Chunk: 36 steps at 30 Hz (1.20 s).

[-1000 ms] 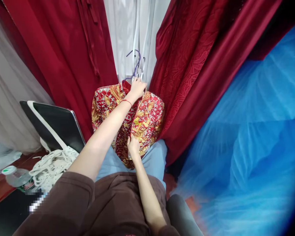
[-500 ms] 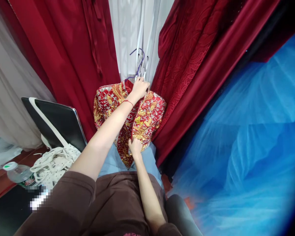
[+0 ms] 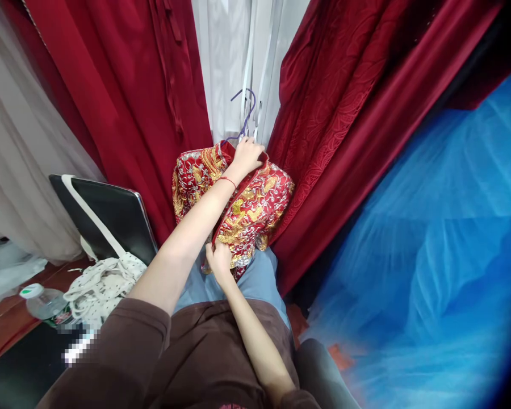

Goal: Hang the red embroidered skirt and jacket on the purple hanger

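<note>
A red jacket (image 3: 255, 210) with dense gold and silver embroidery is on a purple clothes hanger (image 3: 252, 111) in front of my lap. My left hand (image 3: 247, 155), with a thin red string at the wrist, is closed round the lower part of the hanger at the collar. It covers part of the neckline, so the exact grip is hidden. Lower down, my right hand (image 3: 220, 260) pinches the front edge of the jacket near its hem. That front panel lies across the other one, and my left forearm hides part of the jacket's left side.
Red garments (image 3: 123, 85) hang at the left, and a patterned red one (image 3: 323, 108) hangs at the right. Blue tulle (image 3: 443, 272) fills the far right. On the left are a black chair back (image 3: 106, 210), a dotted white cloth bag (image 3: 104, 289) and a plastic bottle (image 3: 46, 304).
My right hand has moved left, drawing the jacket's front panel across the opening, which is now narrower. My left hand stays at the collar. The view has shifted slightly.
</note>
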Each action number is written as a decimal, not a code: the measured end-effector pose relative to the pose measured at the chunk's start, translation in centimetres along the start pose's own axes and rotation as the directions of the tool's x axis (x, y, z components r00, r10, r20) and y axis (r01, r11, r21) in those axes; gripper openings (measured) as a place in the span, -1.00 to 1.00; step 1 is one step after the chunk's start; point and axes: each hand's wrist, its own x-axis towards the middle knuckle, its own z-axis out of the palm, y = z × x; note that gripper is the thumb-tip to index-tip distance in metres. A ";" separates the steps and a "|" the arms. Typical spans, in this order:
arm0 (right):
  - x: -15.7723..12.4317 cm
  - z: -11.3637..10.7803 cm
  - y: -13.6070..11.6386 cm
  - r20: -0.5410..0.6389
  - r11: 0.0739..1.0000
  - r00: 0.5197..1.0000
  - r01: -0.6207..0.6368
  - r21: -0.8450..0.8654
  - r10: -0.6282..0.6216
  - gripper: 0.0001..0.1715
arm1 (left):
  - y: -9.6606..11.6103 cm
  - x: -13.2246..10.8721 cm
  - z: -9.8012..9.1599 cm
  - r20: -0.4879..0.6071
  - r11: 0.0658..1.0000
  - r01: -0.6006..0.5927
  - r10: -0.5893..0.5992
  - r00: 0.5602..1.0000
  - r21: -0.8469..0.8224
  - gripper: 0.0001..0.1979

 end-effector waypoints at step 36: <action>14.7 -19.4 -1.2 -0.610 0.967 0.772 0.023 -0.254 -0.179 -0.47 | -7.2 -7.2 -4.0 -0.152 0.920 0.391 -0.385 0.910 0.014 -0.43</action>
